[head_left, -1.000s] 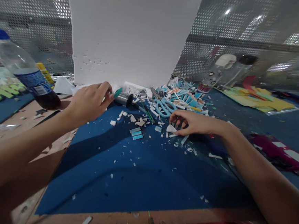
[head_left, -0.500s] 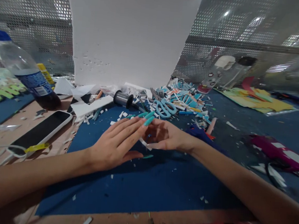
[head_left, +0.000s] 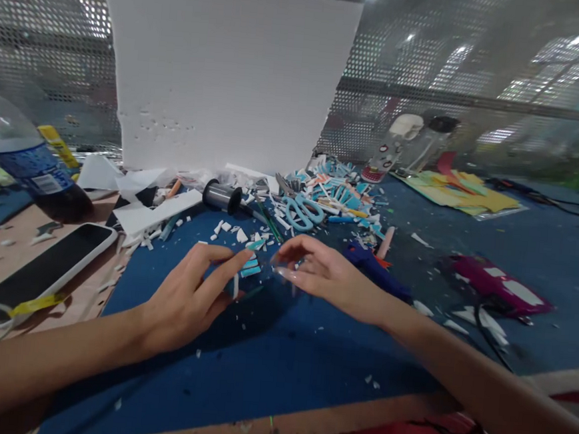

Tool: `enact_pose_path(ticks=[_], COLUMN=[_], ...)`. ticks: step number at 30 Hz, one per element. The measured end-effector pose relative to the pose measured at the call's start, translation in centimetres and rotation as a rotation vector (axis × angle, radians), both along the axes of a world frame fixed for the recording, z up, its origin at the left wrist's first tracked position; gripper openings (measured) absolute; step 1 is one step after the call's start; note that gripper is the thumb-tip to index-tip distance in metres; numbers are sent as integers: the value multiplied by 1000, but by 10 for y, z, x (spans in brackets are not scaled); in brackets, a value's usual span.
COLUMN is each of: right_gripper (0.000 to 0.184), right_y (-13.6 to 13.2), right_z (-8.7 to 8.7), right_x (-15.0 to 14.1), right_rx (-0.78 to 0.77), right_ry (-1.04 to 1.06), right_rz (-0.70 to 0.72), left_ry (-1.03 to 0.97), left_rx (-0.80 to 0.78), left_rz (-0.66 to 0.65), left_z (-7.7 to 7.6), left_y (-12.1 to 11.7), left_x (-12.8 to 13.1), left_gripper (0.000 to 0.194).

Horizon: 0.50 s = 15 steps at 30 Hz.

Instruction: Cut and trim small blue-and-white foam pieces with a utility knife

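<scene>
My left hand [head_left: 190, 296] is closed in a pinch over the blue mat [head_left: 277, 370], a small white strip [head_left: 236, 286] between its thumb and fingers. Just beyond its fingertips lie small blue-and-white pieces [head_left: 251, 266]. To the right, my right hand [head_left: 322, 273] is curled, with thumb and forefinger tips close together; whatever they may pinch is too blurred to make out. The two hands are apart. Light blue-handled scissors [head_left: 302, 213] and a dark spool [head_left: 221, 196] lie farther back.
A large white board [head_left: 225, 78] stands behind a heap of blue and white scraps [head_left: 342, 188]. A phone [head_left: 48, 265] and a soda bottle [head_left: 33, 163] are at left. A blue glue gun [head_left: 378, 271], a magenta case [head_left: 499, 285] and drinking bottles [head_left: 390, 148] are at right.
My hands have parted: the left drew back leftward with the white strip, and the right no longer sits under its fingers. The view has shifted slightly right.
</scene>
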State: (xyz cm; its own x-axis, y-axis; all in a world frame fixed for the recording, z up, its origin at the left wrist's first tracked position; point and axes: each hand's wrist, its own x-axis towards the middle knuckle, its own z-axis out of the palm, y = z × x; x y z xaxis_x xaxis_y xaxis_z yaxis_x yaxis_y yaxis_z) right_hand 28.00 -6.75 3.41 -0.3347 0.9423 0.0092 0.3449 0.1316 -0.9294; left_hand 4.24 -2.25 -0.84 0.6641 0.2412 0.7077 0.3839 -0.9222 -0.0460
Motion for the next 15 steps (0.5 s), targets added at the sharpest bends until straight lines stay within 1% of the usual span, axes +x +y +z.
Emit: enact_pose_path(ticks=[1, 2, 3, 4, 5, 6, 7, 10, 12, 15], right_gripper=[25, 26, 30, 39, 50, 55, 56, 44, 38, 33], right_y=[-7, -14, -20, -25, -29, -31, -32, -28, -25, -22], right_z=[2, 2, 0, -3, -7, -12, -16, -24, -25, -21], right_x=[8, 18, 28, 40, 52, 64, 75, 97, 99, 92], right_rx=[110, 255, 365, 396, 358, 280, 198, 127, 141, 183], right_ry=[-291, -547, -779, -985, -1137, -1234, -1279, -1258, -1218, -1118], right_rz=[-98, -225, -381, -514, -627, -685, -670, -616, -609, -630], left_ry=[48, 84, 118, 145, 167, 186, 201, 215, 215, 211], left_rx=[-41, -84, -124, -159, -191, -220, -245, -287, -283, -269], left_rz=[-6, -6, -2, 7, 21, 31, 38, 47, 63, 87], left_z=[-2, -5, -7, -10, -13, -14, -16, -16, -14, -10], left_y=[0, 0, 1, 1, 2, 3, 4, 5, 5, 3], left_x=[-4, -7, -10, -12, -13, -14, -14, -13, -13, -14], left_gripper=[39, 40, 42, 44, 45, 46, 47, 47, 45, 39])
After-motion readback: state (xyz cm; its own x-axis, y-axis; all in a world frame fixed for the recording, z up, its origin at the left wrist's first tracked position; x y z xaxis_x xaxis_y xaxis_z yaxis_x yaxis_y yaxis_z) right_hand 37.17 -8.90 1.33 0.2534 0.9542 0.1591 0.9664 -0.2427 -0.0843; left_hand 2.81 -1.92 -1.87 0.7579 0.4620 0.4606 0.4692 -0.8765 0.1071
